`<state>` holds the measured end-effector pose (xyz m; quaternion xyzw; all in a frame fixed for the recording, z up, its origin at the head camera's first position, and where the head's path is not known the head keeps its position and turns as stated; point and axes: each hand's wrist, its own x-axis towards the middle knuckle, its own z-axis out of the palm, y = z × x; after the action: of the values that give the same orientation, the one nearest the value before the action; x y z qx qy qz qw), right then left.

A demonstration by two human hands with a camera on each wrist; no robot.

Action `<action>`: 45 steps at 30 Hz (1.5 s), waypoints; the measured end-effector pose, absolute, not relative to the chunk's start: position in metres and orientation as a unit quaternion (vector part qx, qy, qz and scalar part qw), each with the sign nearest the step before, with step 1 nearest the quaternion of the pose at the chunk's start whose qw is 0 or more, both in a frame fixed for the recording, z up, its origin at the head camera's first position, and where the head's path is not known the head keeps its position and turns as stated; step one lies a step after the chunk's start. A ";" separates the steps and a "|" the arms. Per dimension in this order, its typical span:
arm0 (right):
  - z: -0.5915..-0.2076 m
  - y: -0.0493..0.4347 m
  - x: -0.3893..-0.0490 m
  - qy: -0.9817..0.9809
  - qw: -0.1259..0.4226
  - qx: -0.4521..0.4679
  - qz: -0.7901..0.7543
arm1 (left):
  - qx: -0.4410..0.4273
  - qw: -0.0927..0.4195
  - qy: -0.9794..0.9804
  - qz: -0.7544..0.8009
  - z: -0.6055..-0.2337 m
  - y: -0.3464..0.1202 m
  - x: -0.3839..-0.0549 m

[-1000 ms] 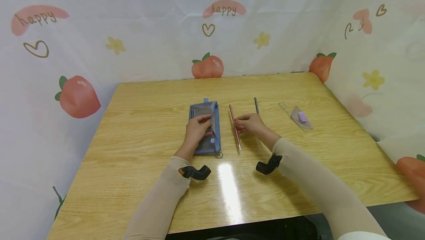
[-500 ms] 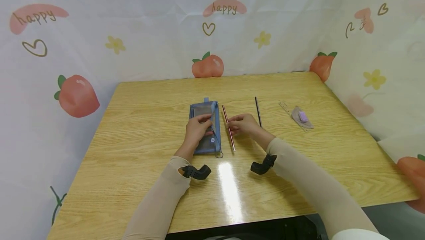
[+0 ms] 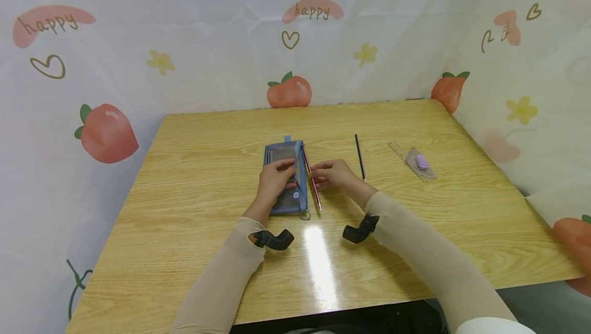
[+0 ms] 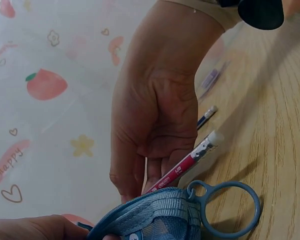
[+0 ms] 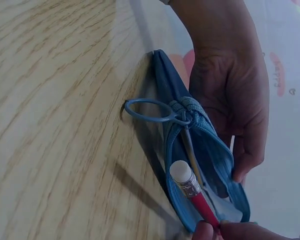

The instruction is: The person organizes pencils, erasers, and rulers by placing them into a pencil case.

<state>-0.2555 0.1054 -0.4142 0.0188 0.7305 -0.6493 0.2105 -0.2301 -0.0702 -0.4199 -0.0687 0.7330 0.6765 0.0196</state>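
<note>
A blue mesh zip pencil case (image 3: pixel 282 204) lies on the table, its mouth gaping in the right wrist view. My left hand (image 3: pixel 273 180) grips the case's upper edge with fingers and thumb, lifting that side. Between thumb and fingers of my right hand (image 3: pixel 336 174) is a red pencil (image 3: pixel 316 193) with a white eraser (image 5: pixel 181 171) on its near end. The pencil stands along the case's open right side; in the right wrist view it overlaps the mouth. How far its other end reaches inside cannot be told. A blue ring (image 4: pixel 257 210) hangs from the zip end.
A dark pencil (image 3: pixel 360 157) lies right of my right hand. Farther right are a clear ruler (image 3: pixel 395 150), a clear protractor-like piece (image 3: pixel 427 173) and a purple eraser (image 3: pixel 421 162) on top. The wooden table (image 3: pixel 203 170) meets a printed cloth backdrop behind.
My right hand has carried the red pencil leftward from the bare table to the pencil case's edge. The left hand and the case have stayed put.
</note>
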 end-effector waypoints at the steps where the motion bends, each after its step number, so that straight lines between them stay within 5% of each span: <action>1: -0.414 0.104 -0.256 0.729 0.211 0.019 -0.651 | -0.069 0.019 0.733 0.677 -0.420 -0.070 -0.230; 45: -0.413 0.079 -0.262 0.693 0.192 0.059 -0.692 | -0.067 0.027 0.735 0.674 -0.418 -0.069 -0.228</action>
<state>-0.2615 0.0789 -0.4127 0.0591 0.6933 -0.6921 0.1918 -0.2283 -0.0693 -0.4178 -0.0671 0.7355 0.6737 0.0272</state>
